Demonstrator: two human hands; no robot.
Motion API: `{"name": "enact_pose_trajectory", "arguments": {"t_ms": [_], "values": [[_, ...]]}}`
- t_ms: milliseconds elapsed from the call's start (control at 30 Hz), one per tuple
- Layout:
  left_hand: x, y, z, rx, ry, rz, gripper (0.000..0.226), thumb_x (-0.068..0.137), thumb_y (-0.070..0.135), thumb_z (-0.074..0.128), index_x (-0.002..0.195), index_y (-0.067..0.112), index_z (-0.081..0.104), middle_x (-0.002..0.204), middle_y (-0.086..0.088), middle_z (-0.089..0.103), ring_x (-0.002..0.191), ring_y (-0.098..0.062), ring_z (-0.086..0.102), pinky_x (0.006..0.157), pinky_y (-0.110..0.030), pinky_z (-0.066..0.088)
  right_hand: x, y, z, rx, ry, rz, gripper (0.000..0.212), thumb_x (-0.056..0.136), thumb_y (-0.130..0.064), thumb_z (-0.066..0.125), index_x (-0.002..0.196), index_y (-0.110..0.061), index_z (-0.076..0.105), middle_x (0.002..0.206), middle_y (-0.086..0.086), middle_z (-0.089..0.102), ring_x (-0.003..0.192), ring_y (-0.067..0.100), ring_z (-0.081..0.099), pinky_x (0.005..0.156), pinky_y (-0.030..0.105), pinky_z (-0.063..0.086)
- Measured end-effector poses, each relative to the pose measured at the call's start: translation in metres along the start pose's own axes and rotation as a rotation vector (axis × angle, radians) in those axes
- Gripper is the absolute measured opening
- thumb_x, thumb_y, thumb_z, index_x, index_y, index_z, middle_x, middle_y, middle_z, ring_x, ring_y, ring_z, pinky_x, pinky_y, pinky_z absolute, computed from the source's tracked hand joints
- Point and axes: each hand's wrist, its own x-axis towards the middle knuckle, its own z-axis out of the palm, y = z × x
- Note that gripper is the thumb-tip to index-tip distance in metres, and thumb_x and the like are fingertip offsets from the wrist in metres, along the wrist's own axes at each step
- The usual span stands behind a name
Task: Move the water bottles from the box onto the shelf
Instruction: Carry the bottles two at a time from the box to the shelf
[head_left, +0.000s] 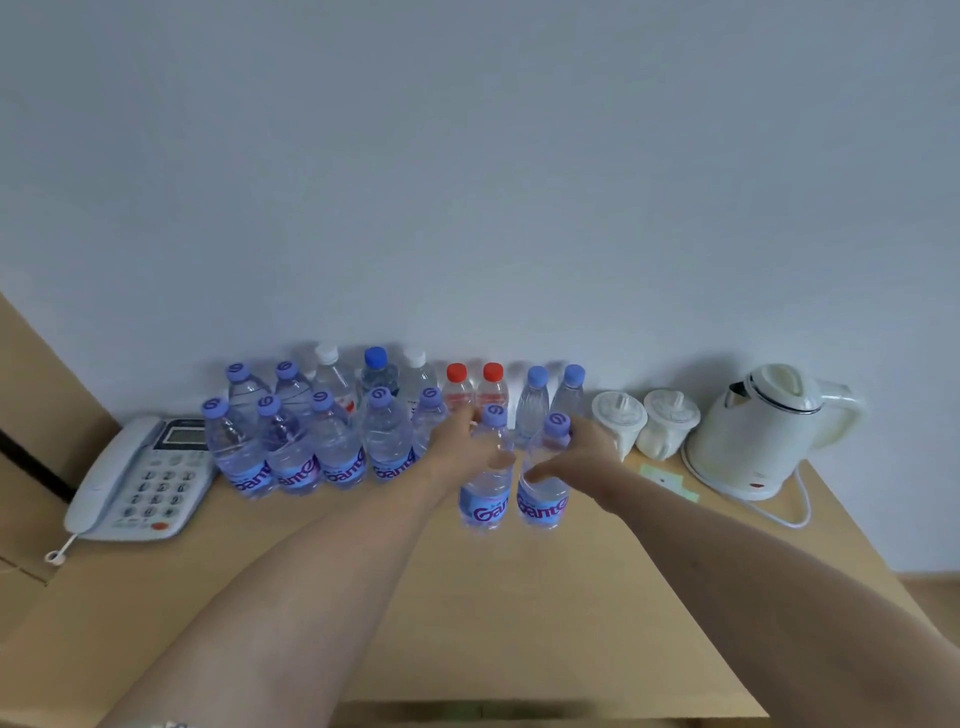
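Observation:
My left hand grips a purple-capped water bottle around its upper body. My right hand grips a second purple-capped bottle right beside it. Both bottles stand upright, at or just above the light wooden shelf top. To their left, against the wall, several matching purple-capped bottles stand in rows. Behind them are bottles with white, blue and red caps. The box is not in view.
A white desk phone lies at the left of the surface. Two white lidded cups and a white electric kettle with its cord stand on the right. A small green note lies near the kettle base.

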Motion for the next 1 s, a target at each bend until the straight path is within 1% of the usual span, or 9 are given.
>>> {"name": "enact_pose_trajectory", "arguments": {"t_ms": [67, 233, 333, 467, 533, 667, 800, 900, 1000], "values": [[0.012, 0.000, 0.003, 0.062, -0.009, 0.016, 0.056, 0.082, 0.019, 0.082, 0.132, 0.018, 0.057, 0.125, -0.003, 0.064, 0.115, -0.024, 0.060, 0.100, -0.038, 0.051, 0.011, -0.002, -0.002, -0.111, -0.006, -0.031, 0.064, 0.052, -0.020, 0.097, 0.107, -0.020, 0.065, 0.099, 0.000, 0.069, 0.089, 0.019, 0.065, 0.066, 0.028, 0.051], [0.037, 0.001, 0.010, 0.243, -0.035, 0.065, 0.052, 0.078, 0.019, 0.084, 0.122, 0.013, 0.056, 0.119, -0.005, 0.064, 0.111, -0.025, 0.061, 0.097, -0.043, 0.053, 0.036, -0.004, -0.005, -0.299, -0.063, -0.105, 0.048, 0.054, -0.016, 0.094, 0.091, -0.017, 0.065, 0.080, -0.003, 0.062, 0.077, 0.018, 0.058, 0.057, 0.025, 0.042], [0.049, 0.000, 0.012, 0.402, -0.045, 0.098, 0.048, 0.075, 0.019, 0.083, 0.115, 0.014, 0.057, 0.109, -0.004, 0.067, 0.100, -0.024, 0.064, 0.089, -0.043, 0.056, 0.049, -0.005, -0.004, -0.344, -0.103, -0.116, 0.045, 0.053, -0.014, 0.095, 0.087, -0.016, 0.066, 0.070, -0.007, 0.056, 0.069, 0.015, 0.054, 0.052, 0.024, 0.039], [0.060, -0.002, 0.010, 0.514, 0.017, 0.116, 0.029, 0.078, 0.016, 0.074, 0.102, 0.012, 0.058, 0.096, -0.005, 0.067, 0.087, -0.025, 0.064, 0.077, -0.041, 0.057, 0.067, -0.008, -0.003, -0.415, -0.132, -0.164, 0.044, 0.056, -0.012, 0.093, 0.075, -0.026, 0.055, 0.070, -0.010, 0.056, 0.065, 0.006, 0.052, 0.050, 0.024, 0.036], [0.066, -0.001, 0.007, 0.543, 0.058, 0.110, 0.023, 0.079, 0.011, 0.071, 0.097, 0.011, 0.058, 0.095, -0.006, 0.067, 0.086, -0.026, 0.064, 0.074, -0.038, 0.056, 0.075, -0.011, 0.001, -0.415, -0.131, -0.179, 0.049, 0.060, -0.007, 0.090, 0.070, -0.030, 0.048, 0.070, -0.007, 0.056, 0.066, 0.011, 0.053, 0.050, 0.024, 0.037], [0.072, 0.003, 0.001, 0.573, 0.115, 0.132, 0.028, 0.073, -0.006, 0.063, 0.085, 0.016, 0.051, 0.074, 0.003, 0.049, 0.072, -0.024, 0.052, 0.053, -0.030, 0.037, 0.088, -0.012, 0.008, -0.411, -0.098, -0.219, 0.042, 0.068, 0.001, 0.082, 0.086, -0.024, 0.053, 0.080, 0.000, 0.062, 0.080, 0.024, 0.061, 0.061, 0.028, 0.044], [0.075, 0.005, 0.001, 0.581, 0.140, 0.181, 0.029, 0.072, -0.010, 0.060, 0.089, 0.013, 0.057, 0.071, 0.007, 0.044, 0.070, -0.024, 0.049, 0.053, -0.031, 0.035, 0.098, -0.011, 0.009, -0.377, -0.073, -0.257, 0.037, 0.073, 0.007, 0.071, 0.095, -0.019, 0.058, 0.087, 0.004, 0.065, 0.083, 0.025, 0.063, 0.062, 0.026, 0.041], [0.079, 0.006, 0.002, 0.580, 0.147, 0.184, 0.028, 0.074, -0.012, 0.056, 0.089, 0.012, 0.054, 0.071, 0.004, 0.043, 0.073, -0.025, 0.048, 0.060, -0.037, 0.039, 0.102, -0.012, 0.009, -0.366, -0.044, -0.275, 0.033, 0.073, 0.007, 0.072, 0.089, -0.017, 0.056, 0.086, 0.003, 0.061, 0.081, 0.024, 0.060, 0.061, 0.025, 0.038], [0.081, 0.006, 0.002, 0.575, 0.146, 0.179, 0.032, 0.074, -0.014, 0.052, 0.080, 0.016, 0.044, 0.070, 0.001, 0.040, 0.068, -0.023, 0.042, 0.055, -0.034, 0.028, 0.104, -0.012, 0.011, -0.363, -0.025, -0.287, 0.031, 0.074, 0.003, 0.072, 0.080, -0.018, 0.051, 0.081, 0.000, 0.056, 0.076, 0.022, 0.056, 0.055, 0.023, 0.033]]}}
